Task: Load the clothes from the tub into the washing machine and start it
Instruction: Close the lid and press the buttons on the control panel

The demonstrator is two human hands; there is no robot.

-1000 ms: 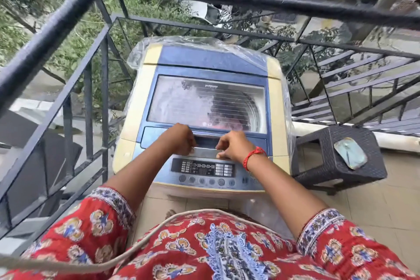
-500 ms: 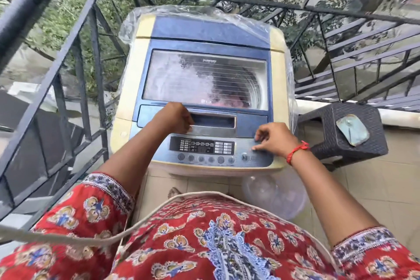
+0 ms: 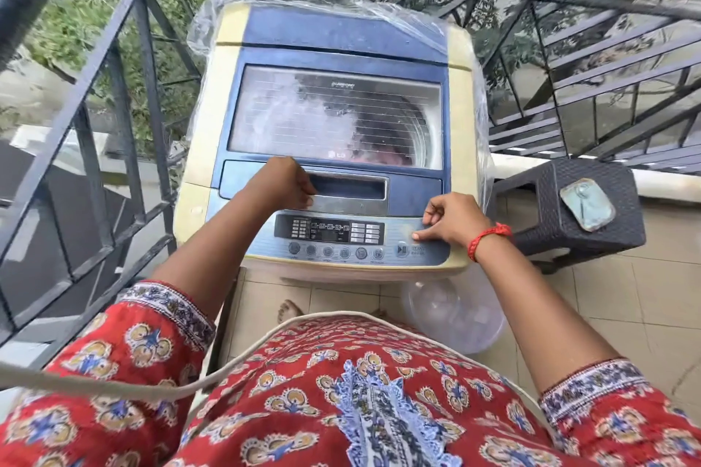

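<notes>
Washing machine [image 3: 333,95], a blue and cream top-loader under clear plastic wrap, fills the centre of the head view with its glass lid closed. The left hand [image 3: 286,184] curls its fingers over the lid's recessed handle. The right hand [image 3: 449,220] hovers at the right end of the control panel [image 3: 330,235], fingers bent, thumb tip touching the panel just above the start/pause button [image 3: 402,250]. A clear plastic tub [image 3: 455,315] sits on the beige tiled floor [image 3: 607,315] lower right. Black metal railings [image 3: 113,95] enclose the balcony; a dark woven stool [image 3: 561,208] stands at right.
</notes>
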